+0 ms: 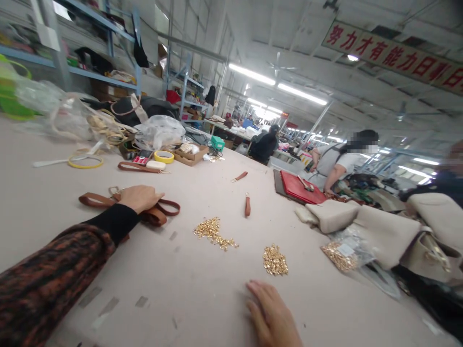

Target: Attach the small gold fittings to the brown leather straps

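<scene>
My left hand (139, 197) reaches across to a bundle of brown leather straps (94, 199) with metal clasps. Its fingers are curled down onto the straps and partly hidden behind the back of the hand. At the bottom of the view my right hand (272, 313) rests on the table, fingers stretched out and holding nothing. Just beyond it is a pile of small gold metal pieces (275, 260). A second, more scattered gold pile (211, 229) lies between the two hands. Two short brown leather loops with metal rings, one nearer (247, 205) and one farther (240, 177), lie beyond the piles.
On the left are a roll of yellow tape (164, 156), a cardboard tray (191, 155) and crumpled plastic bags (159, 131). To the right are a red leather piece (302, 187), cream bags (385, 231) and a plastic bag of gold pieces (343, 253). A co-worker (334, 161) stands behind them.
</scene>
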Tool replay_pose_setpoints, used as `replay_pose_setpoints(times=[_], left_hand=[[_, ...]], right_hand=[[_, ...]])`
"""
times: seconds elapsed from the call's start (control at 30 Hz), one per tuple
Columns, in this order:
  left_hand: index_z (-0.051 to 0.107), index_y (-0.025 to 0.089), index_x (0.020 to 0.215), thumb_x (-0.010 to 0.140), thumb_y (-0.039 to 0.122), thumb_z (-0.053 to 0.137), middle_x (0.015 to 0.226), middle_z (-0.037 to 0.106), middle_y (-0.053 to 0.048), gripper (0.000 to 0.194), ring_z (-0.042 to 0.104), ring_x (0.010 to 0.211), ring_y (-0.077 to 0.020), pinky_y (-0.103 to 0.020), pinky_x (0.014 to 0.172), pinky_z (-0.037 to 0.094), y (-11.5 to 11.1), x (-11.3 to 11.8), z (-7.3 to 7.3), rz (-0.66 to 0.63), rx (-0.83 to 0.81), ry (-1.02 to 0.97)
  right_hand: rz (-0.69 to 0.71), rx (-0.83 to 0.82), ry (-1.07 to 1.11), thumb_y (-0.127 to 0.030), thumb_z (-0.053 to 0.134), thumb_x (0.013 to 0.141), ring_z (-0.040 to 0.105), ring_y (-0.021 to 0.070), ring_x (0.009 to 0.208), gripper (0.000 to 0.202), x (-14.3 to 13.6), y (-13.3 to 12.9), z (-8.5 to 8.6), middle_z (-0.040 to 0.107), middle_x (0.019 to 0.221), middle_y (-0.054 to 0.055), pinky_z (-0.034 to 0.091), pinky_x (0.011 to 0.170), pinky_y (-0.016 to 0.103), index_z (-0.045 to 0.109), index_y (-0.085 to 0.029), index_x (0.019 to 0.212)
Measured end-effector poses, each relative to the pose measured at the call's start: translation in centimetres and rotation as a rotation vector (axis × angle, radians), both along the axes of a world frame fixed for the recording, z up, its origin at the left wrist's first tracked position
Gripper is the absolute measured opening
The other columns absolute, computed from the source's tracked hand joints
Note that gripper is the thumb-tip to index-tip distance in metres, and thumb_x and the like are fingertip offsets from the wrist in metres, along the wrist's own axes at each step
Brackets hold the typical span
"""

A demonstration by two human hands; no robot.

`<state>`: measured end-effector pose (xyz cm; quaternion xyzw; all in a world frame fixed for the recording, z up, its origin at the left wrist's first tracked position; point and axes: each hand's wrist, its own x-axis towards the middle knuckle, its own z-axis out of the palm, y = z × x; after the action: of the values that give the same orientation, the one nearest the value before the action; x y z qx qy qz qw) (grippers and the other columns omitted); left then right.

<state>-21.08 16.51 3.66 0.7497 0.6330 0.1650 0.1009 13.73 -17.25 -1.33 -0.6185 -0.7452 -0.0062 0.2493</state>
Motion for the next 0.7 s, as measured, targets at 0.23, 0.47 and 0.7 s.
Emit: replay_pose_setpoints(times=[0.23,0.47,0.7], left_hand=[[0.056,0.015,0.066,0.079,0.03,0.054,0.059,0.046,-0.001,0.021,0.059,0.083,-0.0357,-0.04,0.074,0.04,-0.7,-1.0,-0.2,0.046,0.051,0.004],[0.045,0.02,0.103,0.082,0.03,0.056,0.09,0.062,-0.002,0.025,0.063,0.082,-0.0212,-0.026,0.068,0.047,-3.1,1.9,3.1,-0.057,0.161,-0.419],[0.061,0.012,0.101,0.054,0.033,0.088,0.089,0.063,-0.004,0.058,0.06,0.081,-0.0174,-0.024,0.073,0.052,-9.4,11.2,6.5,-0.328,-0.474,-1.38]], right_hand=[[-0.226,-0.137,0.022,-0.015,0.052,0.091,0.061,0.024,0.092,0.019,-5.5,10.0,0.9,0.066,0.095,0.008,0.046,0.083,0.034,0.065,-0.017,0.105],[-0.264,-0.088,0.041,-0.012,0.055,0.09,0.059,0.0212,0.081,0.012,-5.6,12.4,-1.1,0.063,0.083,0.005,0.038,0.073,0.03,0.063,-0.018,0.084],[-0.319,-0.223,-0.024,-0.007,0.055,0.087,0.061,0.0255,0.086,0.016,-5.5,12.5,-0.8,0.065,0.089,0.006,0.043,0.073,0.035,0.065,-0.019,0.087]])
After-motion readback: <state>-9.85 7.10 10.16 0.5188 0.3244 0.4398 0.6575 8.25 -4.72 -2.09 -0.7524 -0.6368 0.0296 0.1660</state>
